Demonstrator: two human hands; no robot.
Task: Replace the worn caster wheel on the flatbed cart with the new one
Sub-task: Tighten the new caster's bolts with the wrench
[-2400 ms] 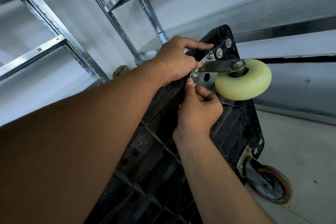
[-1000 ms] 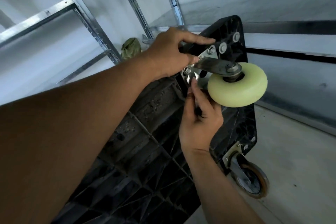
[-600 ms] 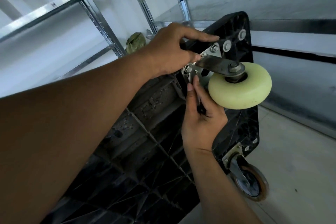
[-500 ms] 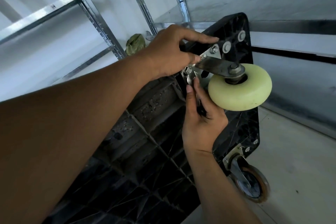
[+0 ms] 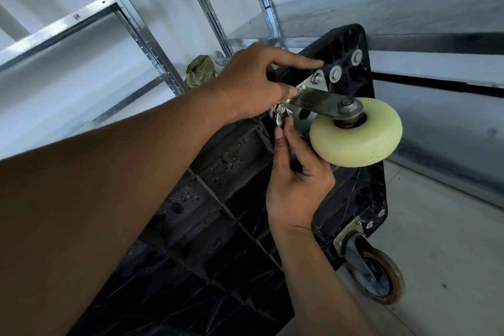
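A black plastic cart, its underside ribbed in a grid, is stood on edge before galvanised steel shelving. A new caster wheel, smooth, rounded and pale cream-yellow, is carried in a dull steel fork at the cart's upper corner. That corner is clasped by the left hand, with the thumb pressed on the fork. A slim tool is gripped in the curled fingers of the right hand, its bright metal tip set at a nut on the mounting plate. A worn caster with a rust-brown tread is seen at the lower corner, by the pale floor.
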